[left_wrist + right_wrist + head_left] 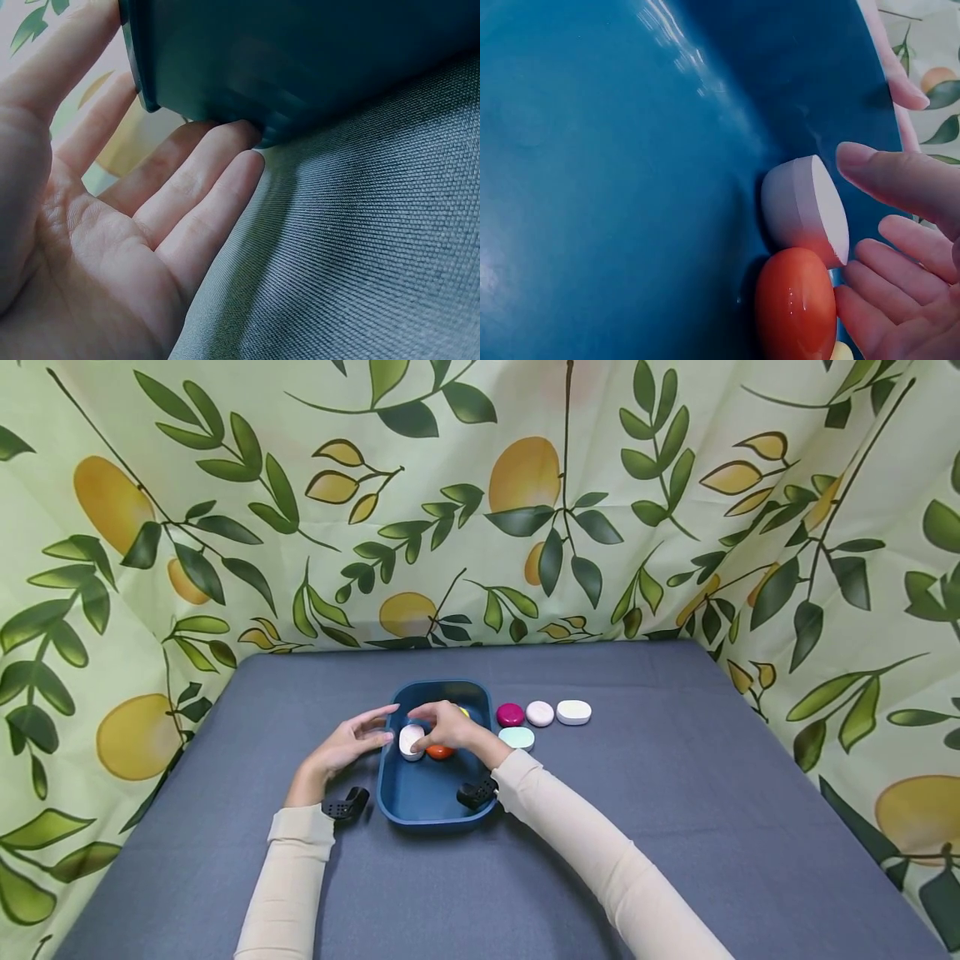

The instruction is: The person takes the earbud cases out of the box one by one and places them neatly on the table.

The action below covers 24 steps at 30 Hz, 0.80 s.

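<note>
My right hand (450, 727) reaches into a blue tray (427, 806), its thumb and fingers spread beside a white oval block (411, 740). In the right wrist view a gap shows between the thumb and the block's flat face (829, 210). Against the block lies a glossy orange-red oval piece (795, 304), close by the fingers. A yellow piece (463, 712) shows partly behind the right hand. My left hand (347, 747) is at the tray's left side, fingers extended, fingertips right at the rim and the outer wall (225, 67).
Right of the tray, on the dark blue-grey cloth, lie a magenta oval piece (511, 715), a pale pink one (540, 713), a white one (573, 712) and a mint one (517, 739). A leaf-patterned curtain (450, 552) hangs behind and beside the table.
</note>
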Available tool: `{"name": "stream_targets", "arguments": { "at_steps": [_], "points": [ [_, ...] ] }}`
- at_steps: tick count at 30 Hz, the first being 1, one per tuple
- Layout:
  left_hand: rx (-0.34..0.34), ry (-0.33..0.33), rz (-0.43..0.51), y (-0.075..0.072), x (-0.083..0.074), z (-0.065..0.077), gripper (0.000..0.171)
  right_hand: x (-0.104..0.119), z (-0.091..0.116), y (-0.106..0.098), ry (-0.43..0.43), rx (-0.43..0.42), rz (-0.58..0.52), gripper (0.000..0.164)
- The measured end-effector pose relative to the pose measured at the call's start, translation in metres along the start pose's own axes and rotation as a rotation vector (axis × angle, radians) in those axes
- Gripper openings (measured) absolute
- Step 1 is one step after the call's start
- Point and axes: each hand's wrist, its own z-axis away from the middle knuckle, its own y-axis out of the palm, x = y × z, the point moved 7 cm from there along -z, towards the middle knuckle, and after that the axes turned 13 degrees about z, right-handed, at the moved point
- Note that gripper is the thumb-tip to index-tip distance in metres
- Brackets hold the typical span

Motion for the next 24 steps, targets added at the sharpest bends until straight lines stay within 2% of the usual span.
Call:
{"name": "stream_targets", "arguments": {
  "at_steps": [5,10,16,24],
  "points": [
    [0.012,0.012,0.003,0.0006,-0.0020,0.0008,0.061,-0.0003,-0.0035,0.0069,-0.046,0.059,0.025,0.062],
    [0.009,0.017,0.005,0.0000,0.0001,-0.0002,0.061,0.0003,-0.0057,0.0090,-0.076,0.048,0.117,0.061],
    [0.010,0.007,0.010,0.0000,0.0042,-0.0012,0.061,0.0014,-0.0051,0.0101,-0.063,0.050,0.175,0.058],
    [0.003,0.007,0.011,-0.0005,0.0012,-0.0007,0.059,0.0011,-0.0073,0.0088,-0.069,0.045,0.292,0.054]
  ]
}}
